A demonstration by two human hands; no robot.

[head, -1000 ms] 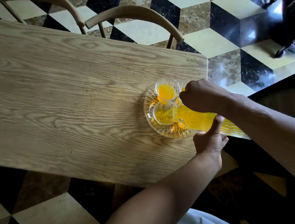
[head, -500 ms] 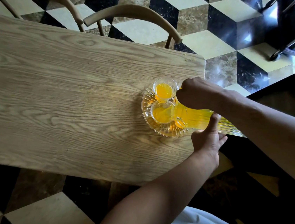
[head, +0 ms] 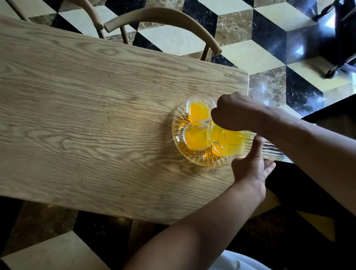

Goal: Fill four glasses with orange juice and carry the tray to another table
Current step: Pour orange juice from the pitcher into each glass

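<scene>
pouring juice into a glass on the tray

a clear cut-glass tray [head: 182,154] sits on the wooden table [head: 82,123], near the table's right edge and closer to its near right corner than to its far one. on it stand the glasses. the far glass [head: 198,110] holds juice with bubbles on top. the left glass [head: 195,136] is receiving juice now and looks well filled. a third glass [head: 220,152] shows orange beneath the jug; how full it is cannot be told. a fourth glass is hidden behind the right hand, so its state is unknown.

the ribbed glass jug [head: 239,139] lies tilted steeply, its long axis running from the table's near right edge toward the tray's middle, spout end pointing left and slightly away, base end overhanging the table's edge.

the right hand [head: 234,111] is curled closed over the jug's upper side, apparently on a handle that is not visible. the left hand [head: 250,166] supports the jug from below near its base, thumb raised against the ribbed wall and fingers under it.

judged progress: at least two glasses carry juice, so filling is under way. finishing the pour, setting the jug down and carrying the tray to another table all remain.
</scene>
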